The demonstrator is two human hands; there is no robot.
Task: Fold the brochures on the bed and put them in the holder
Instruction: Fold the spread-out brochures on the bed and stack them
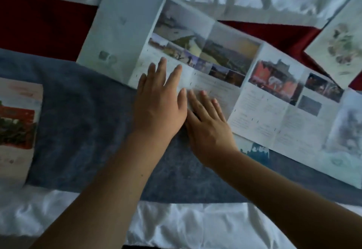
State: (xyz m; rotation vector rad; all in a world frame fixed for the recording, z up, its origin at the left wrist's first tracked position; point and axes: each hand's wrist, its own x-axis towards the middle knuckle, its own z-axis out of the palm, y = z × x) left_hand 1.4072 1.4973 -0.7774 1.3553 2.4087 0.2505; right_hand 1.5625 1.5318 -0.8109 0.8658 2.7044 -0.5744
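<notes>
A long unfolded brochure (231,62) with photos and text lies across the bed, its left panel raised along a crease. My left hand (160,101) rests flat on its lower left part, fingers spread. My right hand (207,123) lies flat beside it, fingertips on the paper, wrist over the blue cloth. Neither hand grips anything. A second brochure (15,123) with a red picture lies at the left edge. A third brochure (338,41) with pale flowers lies at the upper right. No holder is in view.
The brochures lie on a blue-grey bed runner (82,121) and a dark red band (43,23) over white sheets (176,225). A blue printed sheet (256,152) peeks out from under the long brochure.
</notes>
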